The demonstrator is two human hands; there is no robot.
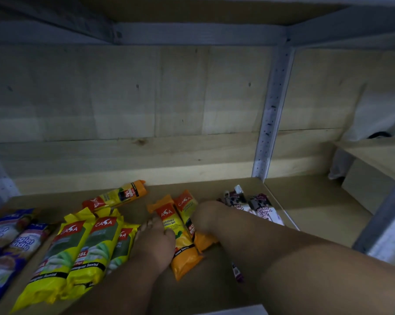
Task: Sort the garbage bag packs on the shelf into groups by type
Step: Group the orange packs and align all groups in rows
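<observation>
Two orange Casa packs [184, 244] lie side by side in the middle of the brown shelf board [305, 212]. My left hand [152, 239] rests flat on the left one, fingers straight along its left edge. My right hand [204, 215] sits against the right edge of the right orange pack, its fingers hidden beneath it. A third orange pack [117, 196] lies crosswise farther back. Three yellow Casa packs [78, 248] lie together left of my left hand. Blue and purple packs [7, 237] lie at the far left. White and purple drawstring packs [260, 208] lie behind my right forearm.
A wooden back wall [146, 133] closes the shelf. A perforated metal upright [269, 123] stands at the back right, with another shelf bay beyond it. One small purple pack [237, 272] peeks out under my right forearm near the front edge.
</observation>
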